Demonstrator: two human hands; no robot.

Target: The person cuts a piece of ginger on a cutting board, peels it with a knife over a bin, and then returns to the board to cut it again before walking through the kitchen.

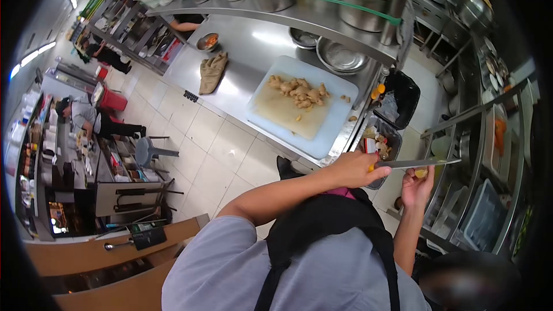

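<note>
My left hand [358,168] is wrapped round the yellow handle of a knife [412,163], whose long blade points to the right. Under the blade, my right hand [417,187] pinches a small pale-yellow piece of ginger [421,172]. The blade lies over or against that piece; exact contact is hard to see. Both hands are beside the counter, near a black bin [393,138] with scraps in it. On the counter, a white cutting board [337,121] bears a heap of ginger root [302,92] and a few small loose bits.
A folded brown cloth [213,73] and a bowl of orange pieces [207,42] sit on the steel counter [242,40], with metal bowls [340,56] behind the board. Overhead runs a shelf [322,20] of pots. Racks [469,138] stand at right. Co-workers [86,116] are at left.
</note>
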